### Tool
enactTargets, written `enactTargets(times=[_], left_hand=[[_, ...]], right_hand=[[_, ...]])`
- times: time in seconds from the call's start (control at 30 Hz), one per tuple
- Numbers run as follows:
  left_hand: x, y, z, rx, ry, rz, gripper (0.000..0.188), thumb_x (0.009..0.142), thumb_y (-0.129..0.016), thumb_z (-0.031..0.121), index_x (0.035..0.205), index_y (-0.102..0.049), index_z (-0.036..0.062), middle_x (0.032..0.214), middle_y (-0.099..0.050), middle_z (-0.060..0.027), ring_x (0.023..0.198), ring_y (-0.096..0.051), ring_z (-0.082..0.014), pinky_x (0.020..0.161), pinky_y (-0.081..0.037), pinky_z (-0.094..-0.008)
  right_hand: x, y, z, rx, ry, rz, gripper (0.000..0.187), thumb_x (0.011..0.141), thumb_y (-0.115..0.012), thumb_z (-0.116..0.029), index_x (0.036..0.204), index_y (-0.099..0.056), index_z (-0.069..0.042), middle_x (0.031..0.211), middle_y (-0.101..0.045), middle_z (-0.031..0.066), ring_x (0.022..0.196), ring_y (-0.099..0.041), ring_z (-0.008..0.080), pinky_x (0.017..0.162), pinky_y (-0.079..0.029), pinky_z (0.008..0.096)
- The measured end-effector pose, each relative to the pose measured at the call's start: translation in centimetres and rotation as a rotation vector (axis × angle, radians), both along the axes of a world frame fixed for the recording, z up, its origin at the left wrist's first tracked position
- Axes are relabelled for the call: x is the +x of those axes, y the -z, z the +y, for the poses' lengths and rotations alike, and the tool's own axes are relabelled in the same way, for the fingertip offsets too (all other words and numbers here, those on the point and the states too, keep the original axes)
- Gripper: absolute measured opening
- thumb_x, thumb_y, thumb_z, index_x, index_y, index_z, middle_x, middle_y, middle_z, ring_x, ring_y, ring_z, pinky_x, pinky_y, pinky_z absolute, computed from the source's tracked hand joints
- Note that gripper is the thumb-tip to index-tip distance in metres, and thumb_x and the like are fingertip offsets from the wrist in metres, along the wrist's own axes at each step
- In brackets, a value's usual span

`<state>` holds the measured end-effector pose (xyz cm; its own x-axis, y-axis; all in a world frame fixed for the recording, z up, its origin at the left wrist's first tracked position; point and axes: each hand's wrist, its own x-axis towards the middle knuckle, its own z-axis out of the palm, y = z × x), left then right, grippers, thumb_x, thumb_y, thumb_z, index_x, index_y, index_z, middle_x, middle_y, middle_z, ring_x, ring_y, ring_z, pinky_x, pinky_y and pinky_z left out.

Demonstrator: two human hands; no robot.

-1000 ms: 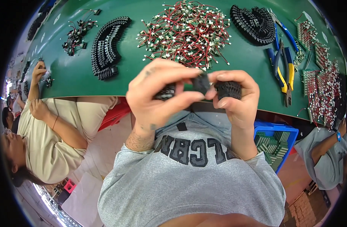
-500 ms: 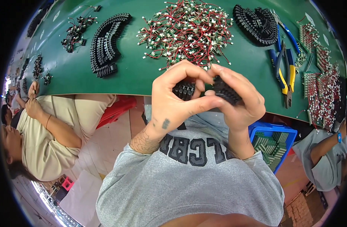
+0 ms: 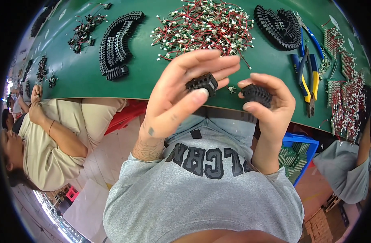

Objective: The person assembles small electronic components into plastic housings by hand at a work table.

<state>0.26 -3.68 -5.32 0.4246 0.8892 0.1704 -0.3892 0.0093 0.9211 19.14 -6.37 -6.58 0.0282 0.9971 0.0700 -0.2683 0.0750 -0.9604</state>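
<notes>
My left hand (image 3: 173, 91) has its fingers stretched out, and its thumb presses a short black ridged plastic strip (image 3: 202, 84) against them. Between the thumb and fingers of my right hand (image 3: 276, 99) sits another black ridged strip (image 3: 257, 95), curled into a bundle. Both hands are over the near edge of the green table, apart from each other. A small circuit board (image 3: 231, 89) lies on the table in the gap between them. Beyond my hands is a heap of small boards with red and black wires and white connectors (image 3: 205, 30).
Curved rows of black ridged parts (image 3: 117, 46) lie left, with a coiled black batch (image 3: 278, 28) at the back right. Pliers (image 3: 309, 81) and wired board panels (image 3: 347, 97) lie right. Below stands a blue bin (image 3: 301, 139) of green boards. A co-worker (image 3: 60, 133) sits left.
My hands have moved apart, each keeping its black strip. The left fingers have straightened, and the small board between the hands has come into view.
</notes>
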Motion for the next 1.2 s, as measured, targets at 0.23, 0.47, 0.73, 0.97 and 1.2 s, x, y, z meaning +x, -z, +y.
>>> enactTargets(times=[0.23, 0.47, 0.73, 0.97, 1.2], left_hand=[[1.0, 0.7, -0.6, -0.063, -0.006, -0.25, 0.076, 0.077, -0.049, -0.001, 0.146, -0.017, -0.0007, 0.141, -0.029, -0.0394, 0.135, -0.029, -0.0471, 0.11, -0.029, -0.0536], [1.2, 0.9, -0.3, 0.137, 0.023, -0.112, 0.075, 0.076, -0.05, -0.003, 0.145, -0.02, -0.0019, 0.142, -0.029, -0.0364, 0.135, -0.031, -0.0448, 0.112, -0.027, -0.0513], [1.0, 1.1, 0.0, 0.265, 0.093, 0.013, 0.074, 0.072, -0.049, -0.01, 0.142, -0.025, -0.0074, 0.147, -0.029, -0.0287, 0.137, -0.031, -0.0377, 0.113, -0.028, -0.0443], [1.1, 1.6, 0.7, 0.368, 0.113, 0.083, 0.082, 0.071, -0.053, -0.004, 0.146, -0.02, -0.0011, 0.144, -0.027, -0.0357, 0.136, -0.028, -0.0453, 0.113, -0.025, -0.051], [3.0, -0.7, 0.6, 0.279, -0.139, -0.088, 0.075, 0.072, -0.056, -0.001, 0.142, -0.029, -0.0035, 0.147, -0.031, -0.0262, 0.134, -0.036, -0.0363, 0.113, -0.027, -0.0437]], right_hand=[[-1.2, 0.1, 0.2, 0.128, -0.017, -0.03, 0.047, 0.056, -0.078, 0.011, 0.1, -0.067, 0.001, 0.096, -0.066, 0.0124, 0.085, -0.062, 0.019, 0.08, -0.051, 0.0274], [-0.8, -0.3, 0.1, 0.09, -0.071, -0.078, 0.044, 0.056, -0.079, 0.009, 0.098, -0.069, 0.0, 0.098, -0.065, 0.011, 0.086, -0.061, 0.0173, 0.079, -0.05, 0.0261], [-0.6, -0.4, 0.1, 0.095, -0.074, -0.176, 0.042, 0.056, -0.08, 0.007, 0.096, -0.07, -0.001, 0.098, -0.065, 0.0102, 0.084, -0.06, 0.0155, 0.077, -0.049, 0.0238], [-0.3, 0.3, 0.4, 0.041, -0.134, -0.121, 0.042, 0.057, -0.08, 0.007, 0.097, -0.069, 0.0, 0.098, -0.065, 0.0099, 0.084, -0.06, 0.0154, 0.077, -0.049, 0.0227], [0.3, 0.6, 0.9, -0.203, -0.217, 0.367, 0.04, 0.07, -0.073, 0.004, 0.108, -0.062, 0.001, 0.099, -0.064, 0.0106, 0.087, -0.062, 0.0172, 0.075, -0.052, 0.0229]])
